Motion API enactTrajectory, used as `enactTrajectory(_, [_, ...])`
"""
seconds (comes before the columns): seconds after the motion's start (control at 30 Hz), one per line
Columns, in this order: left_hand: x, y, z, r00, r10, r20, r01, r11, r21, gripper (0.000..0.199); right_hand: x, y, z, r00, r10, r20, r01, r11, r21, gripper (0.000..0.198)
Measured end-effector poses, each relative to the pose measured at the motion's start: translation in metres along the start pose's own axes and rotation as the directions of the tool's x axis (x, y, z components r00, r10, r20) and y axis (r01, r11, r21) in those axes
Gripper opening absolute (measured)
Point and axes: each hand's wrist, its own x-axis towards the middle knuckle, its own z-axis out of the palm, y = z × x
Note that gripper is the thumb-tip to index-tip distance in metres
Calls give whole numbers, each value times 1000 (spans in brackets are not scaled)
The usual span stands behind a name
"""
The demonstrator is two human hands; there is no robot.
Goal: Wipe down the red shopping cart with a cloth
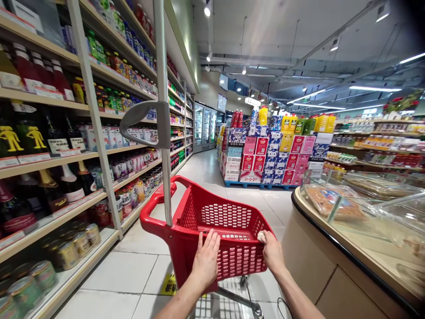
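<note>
A red plastic shopping trolley [229, 257] stands sideways in front of me, with a perforated basket, a red handle at its left end and a tall grey metal pole [166, 186] rising beside the handle. My left hand [206, 259] lies on the near rim of the basket, fingers stretched out, with nothing visible in them. At the right end of the same rim, my right hand [272, 251] is closed around a small crumpled white cloth or tissue [261, 236], which touches the rim. A grey looped grip [144, 124] is fixed to the pole.
Shelves of bottles and cans [99, 155] line the left side. Stacked drink cartons [262, 155] stand on a blue pallet ahead. A curved counter [318, 252] with packaged food is close on the right. Tiled floor [129, 266] surrounds the trolley, with a yellow floor sticker [170, 284].
</note>
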Motion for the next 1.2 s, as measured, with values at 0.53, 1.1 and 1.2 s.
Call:
enactTrajectory(0.53, [-3,-1,-2,999,23,-22,-23,999,23,67,-11,-10,12,937,-346,47,347,938,-13,41])
enactTrajectory(1.1, [-2,-1,-8,1000,29,-7,-29,1000,4,63,-6,-6,-2,992,-119,47,122,989,-81,55])
enactTrajectory(1.2, [-1,1,-7,1000,28,2,-28,999,19,63,-7,-9,1,998,-58,7,58,992,-112,53])
